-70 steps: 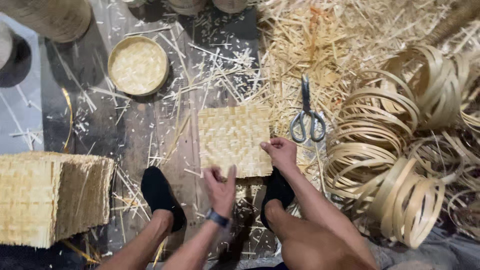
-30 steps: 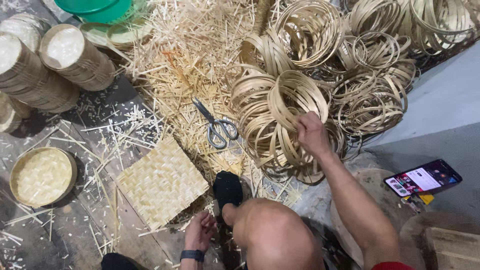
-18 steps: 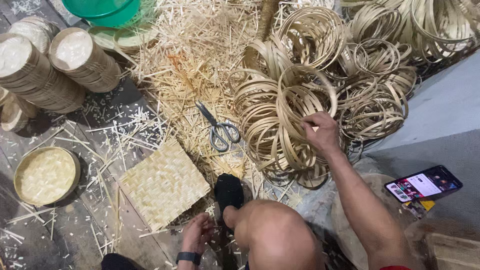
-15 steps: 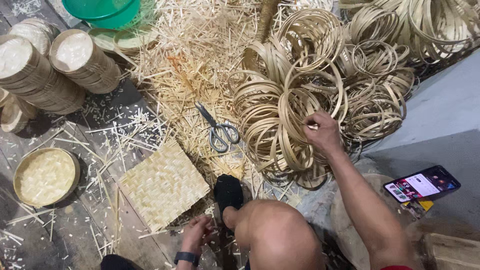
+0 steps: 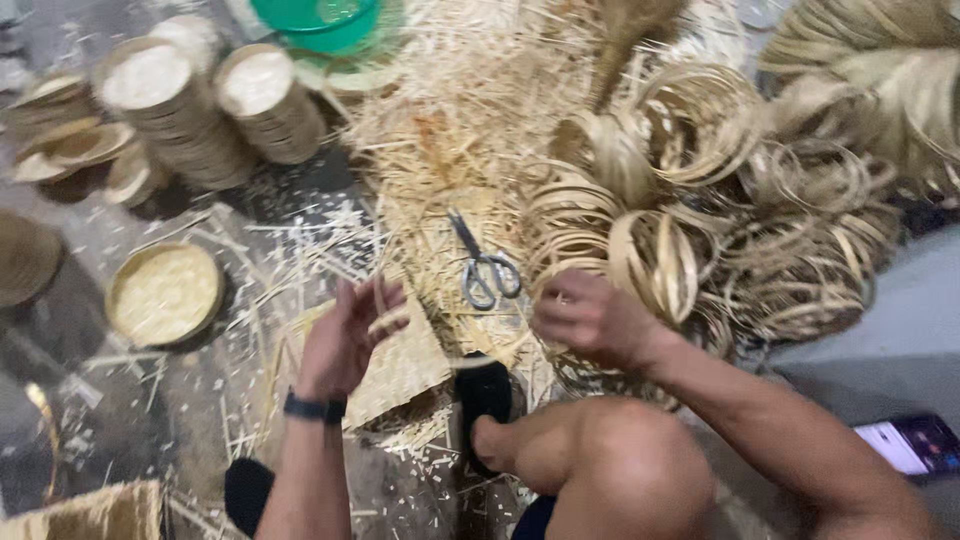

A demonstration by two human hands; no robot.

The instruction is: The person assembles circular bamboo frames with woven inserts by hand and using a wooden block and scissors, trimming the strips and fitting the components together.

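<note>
Both hands (image 5: pixel 350 335) rose over mat (image 5: pixel 400 365); scissors (image 5: pixel 483 265) beside

Single head cam, looks steeply down over own knee (image 5: pixel 630 465) at floor (image 5: pixel 900 340). Close range, hands mid-frame, blurred. No 2nd view to overlap.

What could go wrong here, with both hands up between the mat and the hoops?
The scissors lie with open blades between the left hand and right hand, so a blind reach might meet an edge. The right hand rests at the loose bamboo hoops; a tug could tangle or topple them. Splinters litter the floor beside the thin black shoe.
</note>
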